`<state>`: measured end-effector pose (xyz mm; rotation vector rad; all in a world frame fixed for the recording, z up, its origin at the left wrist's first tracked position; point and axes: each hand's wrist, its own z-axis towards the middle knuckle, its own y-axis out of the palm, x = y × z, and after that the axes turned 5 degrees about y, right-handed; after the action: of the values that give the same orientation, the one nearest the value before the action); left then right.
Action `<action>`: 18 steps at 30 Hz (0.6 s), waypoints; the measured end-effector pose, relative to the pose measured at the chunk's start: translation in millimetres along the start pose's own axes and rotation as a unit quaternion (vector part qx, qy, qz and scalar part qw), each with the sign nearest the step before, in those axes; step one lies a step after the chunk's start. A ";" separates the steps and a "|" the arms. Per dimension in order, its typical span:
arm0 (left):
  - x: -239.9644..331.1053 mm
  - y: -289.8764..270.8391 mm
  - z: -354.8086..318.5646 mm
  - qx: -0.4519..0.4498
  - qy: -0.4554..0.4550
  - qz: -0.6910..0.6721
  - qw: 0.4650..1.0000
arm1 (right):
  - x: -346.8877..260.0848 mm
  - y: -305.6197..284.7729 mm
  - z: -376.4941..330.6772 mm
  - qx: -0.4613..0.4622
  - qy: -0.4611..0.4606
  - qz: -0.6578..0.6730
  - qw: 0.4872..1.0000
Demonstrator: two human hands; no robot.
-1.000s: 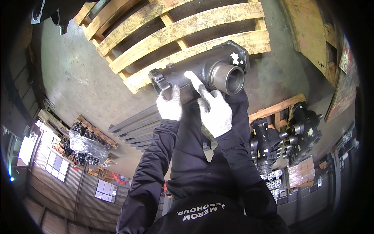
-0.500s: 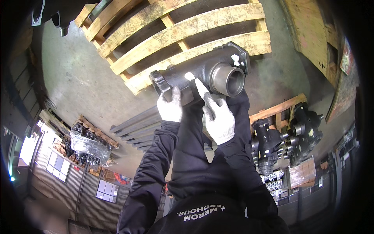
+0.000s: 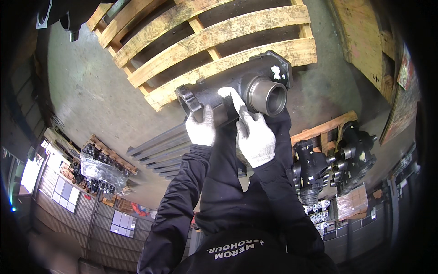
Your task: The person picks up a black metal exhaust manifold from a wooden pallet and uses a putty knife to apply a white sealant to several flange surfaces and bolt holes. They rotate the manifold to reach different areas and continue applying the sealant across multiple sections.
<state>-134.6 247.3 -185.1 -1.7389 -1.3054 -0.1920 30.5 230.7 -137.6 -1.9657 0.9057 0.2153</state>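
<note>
A large black metal casting (image 3: 214, 86) lies across in front of me, with a bare-metal cylindrical collar (image 3: 269, 97) on its right side. My left hand (image 3: 200, 130), in a white glove, grips the casting's near edge by its lugged left end, thumb on top. In my gloved right hand (image 3: 256, 139) is a narrow spatula (image 3: 237, 101), its blade coated white. The blade's tip touches a white paste patch (image 3: 224, 92) on the casting's upper surface. More white paste (image 3: 276, 72) marks the flanged right end.
A wooden pallet (image 3: 223, 34) lies just beyond the casting. Dark metal bars (image 3: 159, 148) are at the left of my legs. More black castings (image 3: 312, 166) rest on a pallet at the right. Plastic-wrapped parts (image 3: 101, 171) stand at the left.
The spatula's blade has moved slightly left onto the white paste patch, which now looks wider and flatter. My left hand stays on the casting's edge.
</note>
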 end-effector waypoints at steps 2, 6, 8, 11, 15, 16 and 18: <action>0.2 1.5 -1.5 0.003 0.008 0.005 1.000 | -1.9 -3.8 -0.3 0.001 0.008 0.041 0.999; -0.2 3.5 -3.2 0.013 0.014 -0.004 1.000 | -6.0 -3.9 11.6 -0.014 0.013 0.033 0.999; 0.1 3.4 -3.5 0.011 -0.002 -0.005 1.000 | -8.1 -2.8 18.6 -0.028 0.013 0.034 0.999; 2.7 2.0 -4.8 0.000 -0.011 0.003 1.000 | -11.5 -4.8 20.9 -0.044 0.009 0.031 0.999; 7.6 1.5 -7.1 -0.005 -0.021 -0.012 1.000 | -10.2 -7.8 17.9 -0.038 -0.030 0.017 0.999; 8.1 1.8 -7.7 -0.003 -0.020 -0.018 1.000 | -8.3 -8.0 16.7 -0.033 -0.037 0.013 0.999; 7.5 3.0 -8.6 0.005 -0.017 -0.023 1.000 | -1.7 -8.7 13.3 -0.013 -0.058 0.008 0.998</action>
<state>-125.6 246.1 -177.5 -1.7114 -1.3682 -0.1826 37.8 244.9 -138.2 -1.9495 0.8468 0.3472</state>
